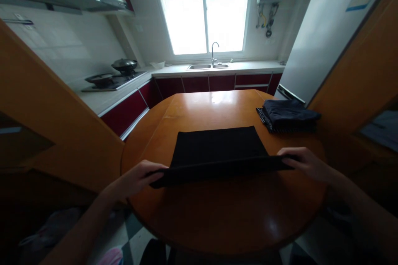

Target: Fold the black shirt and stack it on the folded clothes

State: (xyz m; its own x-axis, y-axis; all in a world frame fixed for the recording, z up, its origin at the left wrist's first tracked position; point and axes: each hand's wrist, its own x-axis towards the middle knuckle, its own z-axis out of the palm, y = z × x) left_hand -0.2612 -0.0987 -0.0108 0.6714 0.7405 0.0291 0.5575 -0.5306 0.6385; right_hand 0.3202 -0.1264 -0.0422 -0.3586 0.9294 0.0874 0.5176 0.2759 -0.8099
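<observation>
- Left hand: nearest item; fingers pinched on the near-left corner of the black cloth, thumb on top, corner lifted slightly off the wood.
- Right hand: pinched on the near-right corner of the same cloth, level with the other grip; fingertips hidden under the fabric edge.
- Black cloth: stretched between the two grips, its near edge raised into a thin taut band; the rest lies flat beyond the hands, a rectangle already doubled by the look of it. To handle it well, judged from this: keep both pinches at equal height and tension, carry the near edge forward over the far edge, and match corners before letting it down.
- Round wooden table: bare glossy wood below and before the grips; a slippery surface, so the cloth may slide if pulled unevenly.
- Folded dark garments: small stack beyond the right grip, apart from the cloth.
- Sink and tap: far beyond both grips, under the window.
- Stove with pans: far left of the left grip.
- Refrigerator: far right.
</observation>
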